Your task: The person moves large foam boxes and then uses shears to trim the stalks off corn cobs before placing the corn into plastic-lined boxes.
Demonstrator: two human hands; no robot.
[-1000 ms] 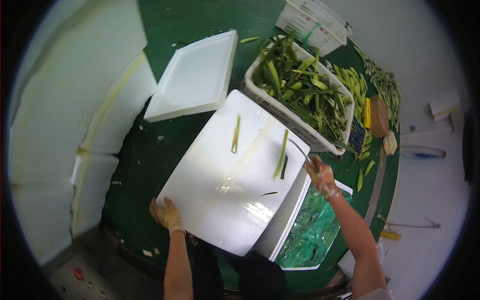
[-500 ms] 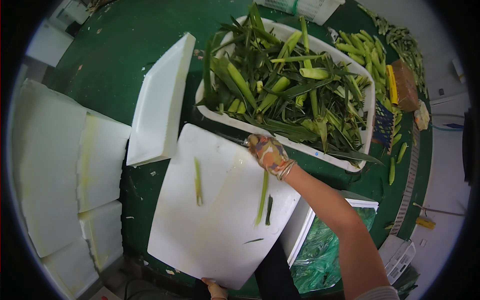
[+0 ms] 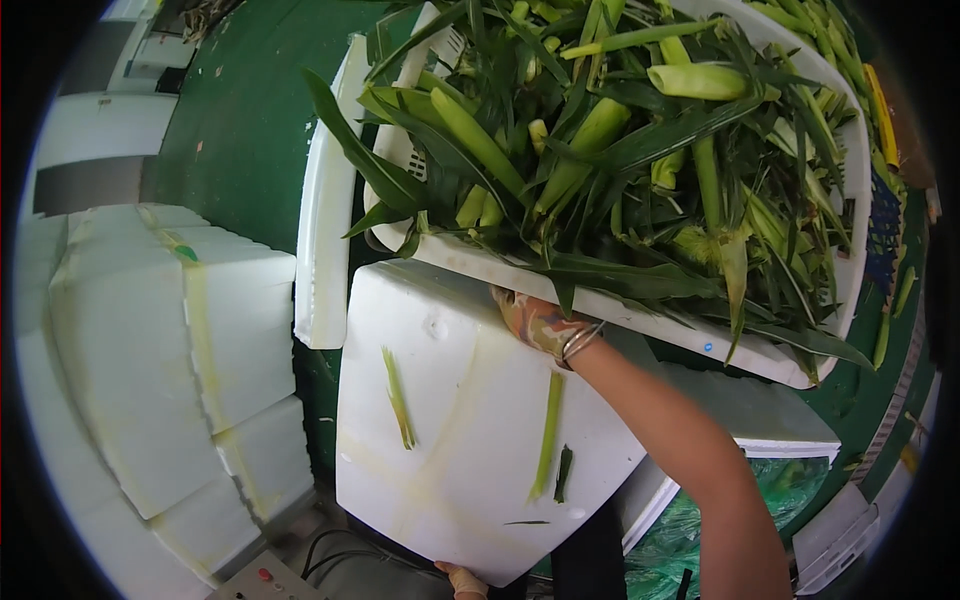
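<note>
- White foam lid (image 3: 470,420), centre-bottom of frame, lies tilted over a foam box w/ green liner (image 3: 700,540) at lower right.
- Right hand (image 3: 535,322), gloved, at lid's upper edge, tucked under rim of white crate (image 3: 640,310); grip can't tell.
- Left hand (image 3: 462,578) at bottom edge, fingers on lid's near corner.
- Green leaf strips (image 3: 545,435) lie on lid.
- Crate, upper right, heaped w/ corn husks & leaves (image 3: 620,130).
- Green counter (image 3: 240,140) upper left; foam box stack (image 3: 160,360) left.
</note>
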